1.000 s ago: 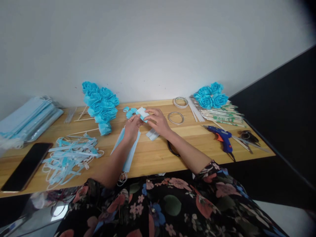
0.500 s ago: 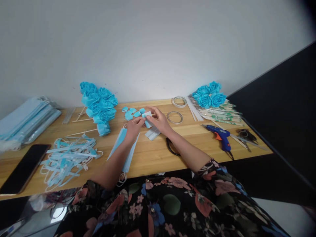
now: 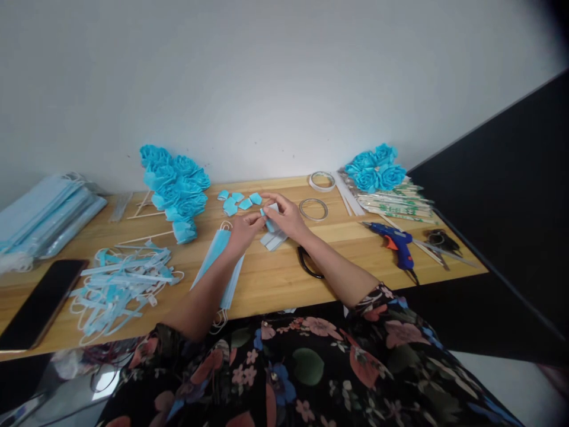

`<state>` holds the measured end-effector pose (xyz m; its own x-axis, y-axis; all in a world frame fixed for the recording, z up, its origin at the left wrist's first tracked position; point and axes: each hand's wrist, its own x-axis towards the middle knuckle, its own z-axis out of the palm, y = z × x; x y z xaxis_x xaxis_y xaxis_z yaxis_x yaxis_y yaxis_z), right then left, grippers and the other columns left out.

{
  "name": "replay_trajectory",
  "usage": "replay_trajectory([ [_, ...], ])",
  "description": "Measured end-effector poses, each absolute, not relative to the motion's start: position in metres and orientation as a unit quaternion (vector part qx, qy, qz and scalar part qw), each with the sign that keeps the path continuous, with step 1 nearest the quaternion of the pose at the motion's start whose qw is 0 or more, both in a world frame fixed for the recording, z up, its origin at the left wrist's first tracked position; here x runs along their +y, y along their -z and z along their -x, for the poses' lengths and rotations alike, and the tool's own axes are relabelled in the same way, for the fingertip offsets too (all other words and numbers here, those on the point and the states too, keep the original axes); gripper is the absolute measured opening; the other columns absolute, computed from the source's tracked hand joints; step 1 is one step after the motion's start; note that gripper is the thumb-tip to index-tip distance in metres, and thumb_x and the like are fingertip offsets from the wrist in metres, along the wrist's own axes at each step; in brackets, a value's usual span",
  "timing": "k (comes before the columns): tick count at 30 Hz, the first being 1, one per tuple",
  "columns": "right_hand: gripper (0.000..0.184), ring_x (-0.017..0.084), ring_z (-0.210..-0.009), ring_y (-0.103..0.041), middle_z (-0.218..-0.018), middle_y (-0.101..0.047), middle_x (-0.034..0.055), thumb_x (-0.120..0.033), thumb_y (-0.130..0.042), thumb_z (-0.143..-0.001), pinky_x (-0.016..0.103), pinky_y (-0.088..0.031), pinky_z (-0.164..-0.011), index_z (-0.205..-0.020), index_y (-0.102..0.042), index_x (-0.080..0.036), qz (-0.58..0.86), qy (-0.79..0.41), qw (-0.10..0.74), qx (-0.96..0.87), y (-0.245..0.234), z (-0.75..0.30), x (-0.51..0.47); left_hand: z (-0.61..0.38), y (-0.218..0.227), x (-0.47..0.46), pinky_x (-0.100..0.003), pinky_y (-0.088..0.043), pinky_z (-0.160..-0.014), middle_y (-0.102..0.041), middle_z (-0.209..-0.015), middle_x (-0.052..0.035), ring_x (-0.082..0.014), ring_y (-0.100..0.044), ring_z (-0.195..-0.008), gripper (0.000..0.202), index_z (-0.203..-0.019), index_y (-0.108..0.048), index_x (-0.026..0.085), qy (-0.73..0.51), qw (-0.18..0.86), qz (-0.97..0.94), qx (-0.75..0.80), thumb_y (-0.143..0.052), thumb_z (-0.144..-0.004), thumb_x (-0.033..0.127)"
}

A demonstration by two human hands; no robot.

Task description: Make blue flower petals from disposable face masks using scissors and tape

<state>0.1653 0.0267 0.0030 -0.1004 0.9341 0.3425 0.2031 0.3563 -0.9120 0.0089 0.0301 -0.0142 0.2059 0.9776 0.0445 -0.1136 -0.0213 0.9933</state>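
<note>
Over the middle of the table, my left hand (image 3: 246, 230) and my right hand (image 3: 287, 217) meet at a small blue-and-white piece of mask fabric (image 3: 271, 225). Fingers of both hands pinch it, partly covering it. Just beyond my hands lie several cut blue petal pieces (image 3: 230, 206). White and pale strips (image 3: 274, 239) rest on the wood below my right hand. Under my left forearm are blue face masks (image 3: 217, 249) with ear loops. A black scissors handle, or a similar black loop (image 3: 306, 265), shows partly behind my right forearm.
Blue fabric roses (image 3: 175, 187) on sticks stand left; more roses (image 3: 376, 169) lie on packaged sticks (image 3: 400, 204) at right. Tape rolls (image 3: 313, 210), a blue glue gun (image 3: 393, 236), cut-off mask strips (image 3: 124, 284), a phone (image 3: 42, 305) and stacked masks (image 3: 48, 213) surround the hands.
The fabric piece is turned between my fingers and shows less of its white face. My fingers have closed in around it. The whole view has shifted slightly.
</note>
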Motion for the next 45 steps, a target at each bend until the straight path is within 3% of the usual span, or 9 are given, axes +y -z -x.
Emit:
replay_trajectory([
  [5, 0.045, 0.023, -0.113, -0.065, -0.123, -0.07, 0.0074, -0.028, -0.054, -0.093, 0.04, -0.058, -0.091, -0.138, -0.054, -0.027, 0.424, -0.293, 0.544, -0.662, -0.004, -0.168, 0.028, -0.002, 0.008, 0.038, -0.025, -0.049, -0.061, -0.067, -0.062, -0.001, -0.0124, -0.061, -0.059, 0.029, -0.068, -0.068, 0.015, -0.541, 0.648, -0.37, 0.387, -0.085, -0.067, 0.038],
  [9, 0.049, 0.025, -0.128, -0.056, -0.136, -0.064, 0.0061, -0.014, -0.048, -0.089, 0.048, -0.053, -0.102, -0.134, -0.058, -0.031, 0.413, -0.188, 0.509, -0.731, -0.004, -0.17, 0.029, 0.002, 0.007, 0.041, -0.024, -0.05, -0.061, -0.068, -0.064, 0.0002, -0.0124, -0.063, -0.06, 0.031, -0.074, -0.065, 0.016, -0.558, 0.673, -0.302, 0.381, -0.089, -0.064, 0.034],
  [13, 0.056, 0.026, -0.128, -0.054, -0.136, -0.063, 0.005, -0.004, -0.048, -0.083, 0.054, -0.044, -0.111, -0.128, -0.063, -0.033, 0.382, -0.097, 0.467, -0.792, 0.001, -0.169, 0.032, 0.001, 0.008, 0.041, -0.025, -0.051, -0.064, -0.067, -0.062, 0.0006, -0.0116, -0.063, -0.06, 0.029, -0.075, -0.064, 0.015, -0.562, 0.674, -0.297, 0.376, -0.087, -0.067, 0.033],
  [16, 0.055, 0.027, -0.13, -0.051, -0.139, -0.06, 0.0038, -0.002, -0.048, -0.082, 0.054, -0.045, -0.11, -0.122, -0.068, -0.034, 0.372, -0.076, 0.442, -0.813, 0.005, -0.168, 0.034, 0.0, 0.008, 0.041, -0.025, -0.051, -0.064, -0.067, -0.062, 0.0007, -0.0116, -0.064, -0.059, 0.028, -0.074, -0.064, 0.015, -0.566, 0.671, -0.299, 0.374, -0.086, -0.07, 0.032],
  [27, 0.018, 0.027, -0.126, -0.053, -0.135, -0.064, 0.0051, -0.022, -0.062, -0.094, 0.05, -0.047, -0.105, -0.099, -0.077, -0.03, 0.376, -0.093, 0.443, -0.809, 0.006, -0.17, 0.036, -0.005, 0.011, 0.04, -0.025, -0.051, -0.066, -0.07, -0.067, -0.0003, -0.0125, -0.065, -0.063, 0.027, -0.075, -0.067, 0.015, -0.574, 0.655, -0.331, 0.363, -0.087, -0.068, 0.034],
  [45, 0.011, 0.025, -0.12, -0.06, -0.124, -0.069, 0.0072, -0.029, -0.065, -0.093, 0.049, -0.048, -0.105, -0.09, -0.075, -0.026, 0.397, -0.095, 0.481, -0.775, 0.013, -0.171, 0.04, -0.005, 0.01, 0.039, -0.026, -0.051, -0.067, -0.072, -0.069, -0.0026, -0.0147, -0.068, -0.064, 0.027, -0.074, -0.07, 0.015, -0.564, 0.647, -0.346, 0.379, -0.087, -0.068, 0.035],
])
